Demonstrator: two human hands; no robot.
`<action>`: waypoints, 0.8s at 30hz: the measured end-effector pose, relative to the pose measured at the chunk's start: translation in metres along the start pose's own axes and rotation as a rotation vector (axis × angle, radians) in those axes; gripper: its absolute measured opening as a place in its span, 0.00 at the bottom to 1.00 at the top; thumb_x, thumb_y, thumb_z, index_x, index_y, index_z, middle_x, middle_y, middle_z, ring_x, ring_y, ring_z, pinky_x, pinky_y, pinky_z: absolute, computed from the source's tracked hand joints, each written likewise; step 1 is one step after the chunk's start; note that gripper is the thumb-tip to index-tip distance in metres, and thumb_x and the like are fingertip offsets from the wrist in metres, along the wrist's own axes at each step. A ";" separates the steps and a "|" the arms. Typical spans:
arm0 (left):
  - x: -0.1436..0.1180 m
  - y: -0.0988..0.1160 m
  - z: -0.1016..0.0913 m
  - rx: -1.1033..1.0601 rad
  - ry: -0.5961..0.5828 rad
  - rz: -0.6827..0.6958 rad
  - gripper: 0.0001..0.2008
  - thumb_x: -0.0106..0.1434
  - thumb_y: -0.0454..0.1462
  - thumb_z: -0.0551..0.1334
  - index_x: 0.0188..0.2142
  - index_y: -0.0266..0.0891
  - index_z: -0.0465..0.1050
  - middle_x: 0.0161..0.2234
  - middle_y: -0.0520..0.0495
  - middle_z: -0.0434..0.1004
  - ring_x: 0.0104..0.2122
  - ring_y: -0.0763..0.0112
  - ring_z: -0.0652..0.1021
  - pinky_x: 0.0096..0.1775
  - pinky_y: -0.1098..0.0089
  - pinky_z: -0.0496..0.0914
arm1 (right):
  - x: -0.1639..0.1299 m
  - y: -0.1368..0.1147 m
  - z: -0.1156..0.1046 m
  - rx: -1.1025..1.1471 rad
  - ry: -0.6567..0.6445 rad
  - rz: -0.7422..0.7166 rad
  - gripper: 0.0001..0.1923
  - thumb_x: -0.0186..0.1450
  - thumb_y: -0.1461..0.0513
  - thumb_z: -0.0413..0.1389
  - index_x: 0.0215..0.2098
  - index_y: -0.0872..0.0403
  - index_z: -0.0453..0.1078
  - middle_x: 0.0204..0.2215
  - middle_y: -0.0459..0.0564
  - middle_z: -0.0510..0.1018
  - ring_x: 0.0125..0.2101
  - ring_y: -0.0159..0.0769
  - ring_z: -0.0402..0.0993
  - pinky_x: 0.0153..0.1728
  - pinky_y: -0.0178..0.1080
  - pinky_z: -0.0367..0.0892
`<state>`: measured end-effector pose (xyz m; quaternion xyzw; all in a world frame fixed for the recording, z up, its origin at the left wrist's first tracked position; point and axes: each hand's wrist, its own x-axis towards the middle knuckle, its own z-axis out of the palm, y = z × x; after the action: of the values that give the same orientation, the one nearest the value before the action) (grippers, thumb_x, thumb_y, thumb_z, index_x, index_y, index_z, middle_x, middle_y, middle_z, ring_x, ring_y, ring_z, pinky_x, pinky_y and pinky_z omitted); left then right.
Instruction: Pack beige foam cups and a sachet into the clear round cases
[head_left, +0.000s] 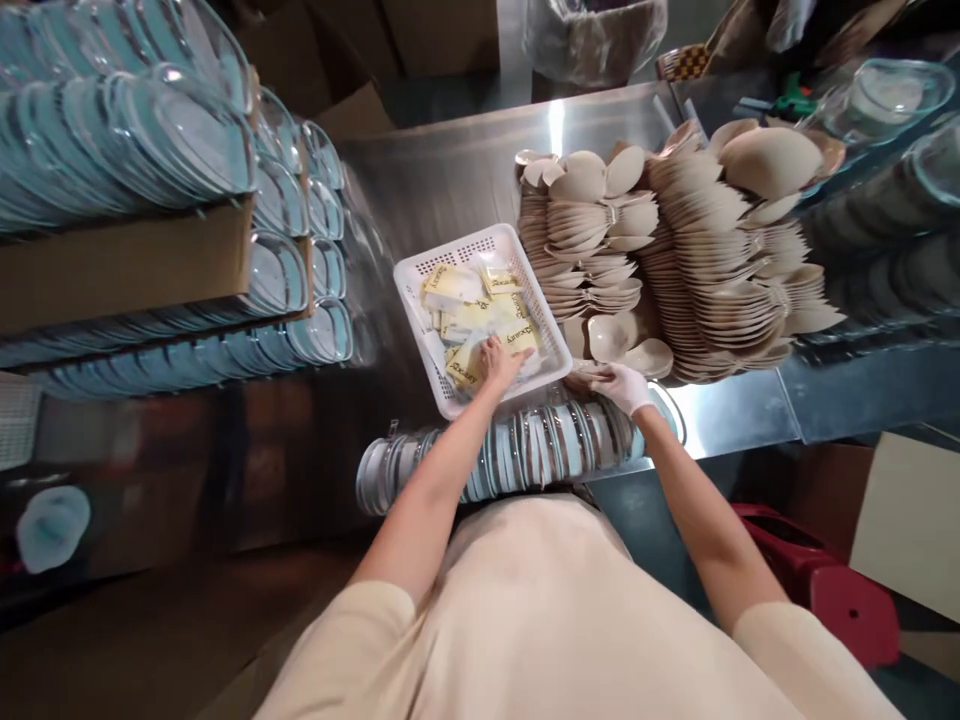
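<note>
Both hands are at work around the white basket [420, 275], which sits on the steel surface [450, 170] and serves as our landmark. We see the left hand [501, 364] reaching into the near end of the basket, fingers curled down onto the yellow packets [480, 312] that fill it; whether it has actually pinched one we cannot tell. The right hand [624, 388], in a white glove, lies just to the right of the basket's near corner, resting on a shallow tan dish [611, 336] at the foot of the dish stacks; its fingers are closed over the rim, though the grip itself is partly hidden.

To the right of the basket we see the tall stacks of tan dishes [705, 250], leaning and crowded together. Directly in front of the basket, at the near edge of the surface, lies a row of clear lids with blue-grey rims [525, 450], set on edge. To the left of the basket, a cardboard box [120, 265] holds long rows of the same clear lids [150, 130]. Beyond the basket, past the far edge of the surface, stands a bin lined with a clear bag [592, 40]. Below right of the basket, on the floor, is a red stool [832, 590].
</note>
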<state>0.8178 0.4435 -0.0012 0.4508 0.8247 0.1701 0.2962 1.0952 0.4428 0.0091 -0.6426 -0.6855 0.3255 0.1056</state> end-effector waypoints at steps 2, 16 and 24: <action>0.012 0.005 0.005 0.025 -0.003 -0.081 0.28 0.61 0.43 0.72 0.55 0.29 0.72 0.59 0.22 0.73 0.59 0.42 0.74 0.57 0.53 0.69 | -0.031 -0.002 -0.012 0.219 0.134 0.013 0.15 0.62 0.50 0.65 0.33 0.54 0.75 0.32 0.50 0.84 0.35 0.41 0.79 0.43 0.43 0.74; -0.075 -0.006 0.004 -0.492 -0.578 0.233 0.22 0.59 0.55 0.69 0.33 0.36 0.81 0.29 0.46 0.80 0.34 0.63 0.79 0.37 0.66 0.74 | -0.217 -0.016 0.005 0.564 -0.028 -0.368 0.13 0.73 0.49 0.55 0.44 0.43 0.79 0.43 0.50 0.86 0.47 0.46 0.82 0.55 0.53 0.75; -0.103 0.019 0.038 -0.464 -0.494 0.295 0.12 0.63 0.38 0.68 0.46 0.36 0.79 0.42 0.45 0.82 0.42 0.61 0.79 0.51 0.62 0.73 | -0.144 -0.028 0.005 0.668 0.337 -0.050 0.26 0.72 0.39 0.50 0.52 0.48 0.70 0.54 0.56 0.78 0.57 0.48 0.74 0.62 0.53 0.67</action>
<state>0.8979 0.3674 0.0145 0.5131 0.5941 0.2792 0.5530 1.0915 0.3052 0.0608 -0.6005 -0.5301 0.4181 0.4286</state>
